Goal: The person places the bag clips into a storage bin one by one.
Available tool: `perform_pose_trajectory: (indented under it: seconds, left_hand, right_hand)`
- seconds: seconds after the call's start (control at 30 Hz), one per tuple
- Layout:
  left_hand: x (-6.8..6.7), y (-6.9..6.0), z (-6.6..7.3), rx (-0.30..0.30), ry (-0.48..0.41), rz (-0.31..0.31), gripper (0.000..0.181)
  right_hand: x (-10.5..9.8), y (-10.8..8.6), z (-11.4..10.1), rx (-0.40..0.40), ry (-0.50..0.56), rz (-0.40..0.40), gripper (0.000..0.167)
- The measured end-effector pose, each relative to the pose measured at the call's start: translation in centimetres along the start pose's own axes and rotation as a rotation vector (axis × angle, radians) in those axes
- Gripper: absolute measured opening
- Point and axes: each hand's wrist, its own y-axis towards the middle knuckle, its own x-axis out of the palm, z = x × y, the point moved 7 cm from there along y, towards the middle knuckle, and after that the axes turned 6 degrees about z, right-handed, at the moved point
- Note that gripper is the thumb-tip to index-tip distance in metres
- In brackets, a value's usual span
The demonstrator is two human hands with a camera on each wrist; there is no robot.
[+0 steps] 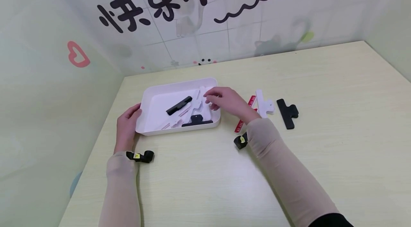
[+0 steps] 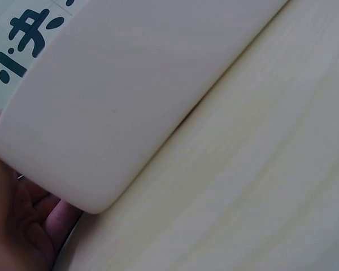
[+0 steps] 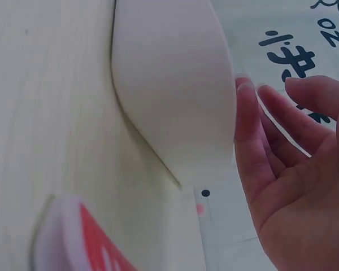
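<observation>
A shallow white tray stands on the table's left half. My left hand holds its left end in the head view; in the left wrist view the fingers curl by the tray's corner. Above the tray's right end is my right hand, with thumb and fingers apart and nothing between them in the right wrist view. Inside the tray lie a black clip, another black clip against the front wall, and several white clips overlapping at the right, their outlines hard to separate.
Right of the tray lie a red clip with white markings, partly behind my right wrist, a white clip and a black clip. Printed wall sheets border the table's back and sides.
</observation>
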Motion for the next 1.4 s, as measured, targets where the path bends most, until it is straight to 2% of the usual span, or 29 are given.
perform_pose_trajectory:
  seconds: [0.13, 0.4, 0.77, 1.0, 1.23, 1.4]
  left_hand:
    - [0.0, 0.0, 0.0, 0.002, -0.003, -0.006, 0.039]
    - [0.0, 0.1, 0.0, -0.002, -0.003, 0.001, 0.039]
    - [0.1, -0.1, 0.1, -0.004, -0.008, -0.003, 0.040]
    - [0.0, -0.1, 0.3, 0.016, -0.008, 0.005, 0.038]
    - [0.0, -0.2, 0.2, 0.008, -0.004, 0.001, 0.038]
    - [0.0, -0.2, 0.3, 0.006, -0.002, -0.001, 0.038]
  right_hand:
    - [-0.7, 0.0, 0.0, 0.006, 0.022, -0.028, 0.031]
    - [-3.9, -0.3, 1.1, 0.095, -0.036, 0.043, 0.034]
    - [-7.0, -1.7, 3.1, 0.218, -0.121, 0.000, 0.039]
    - [-9.3, -2.7, 3.8, 0.233, -0.124, 0.040, 0.039]
    - [-11.7, -3.6, 4.4, 0.246, -0.249, 0.098, 0.039]
    - [-12.4, -4.0, 5.1, 0.291, -0.231, 0.118, 0.039]
